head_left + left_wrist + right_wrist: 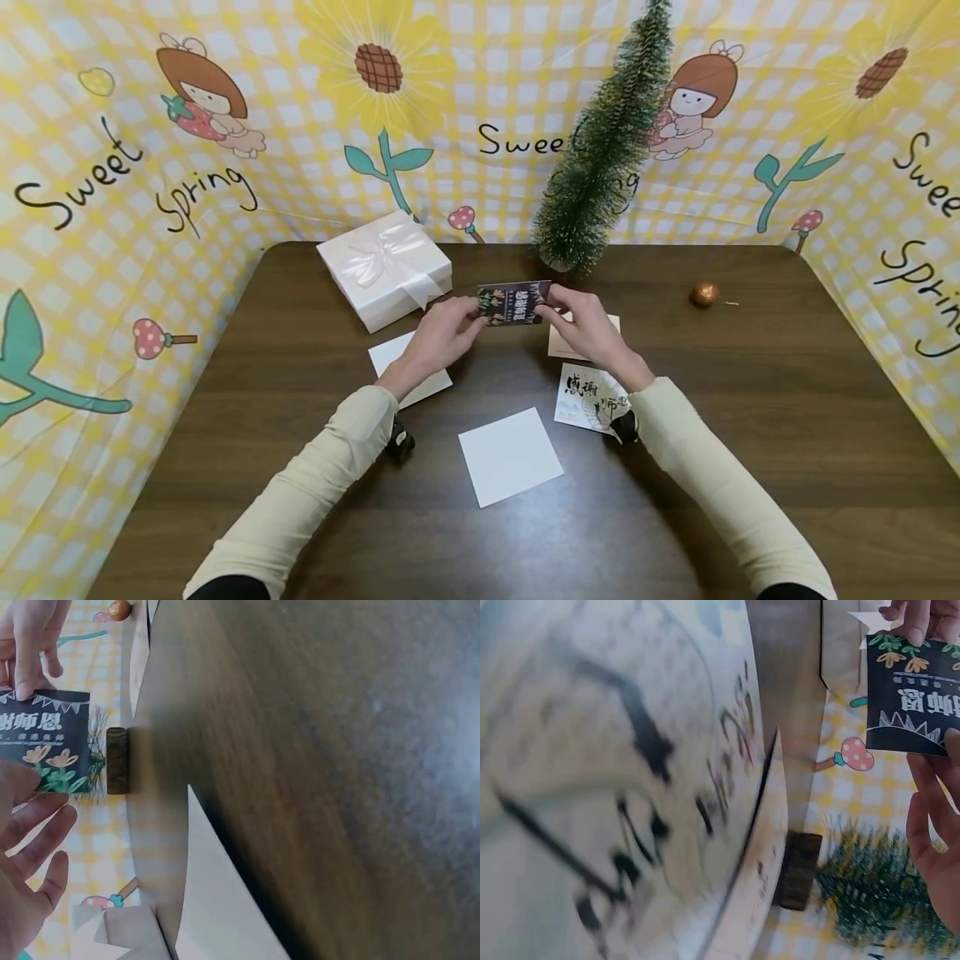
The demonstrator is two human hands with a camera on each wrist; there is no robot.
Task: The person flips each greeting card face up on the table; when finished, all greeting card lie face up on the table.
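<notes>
Pinching opposite ends of the dark card (510, 303) above the table (337, 533), toward the middle of its far edge, the left hand (448, 330) and right hand (589, 327) share a grip suiting what looks light, thin and easily creased, best held by its borders.

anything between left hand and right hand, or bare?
Not bare: the head view shows a dark card, its left end held by the left hand, its right end by the right hand.
</notes>
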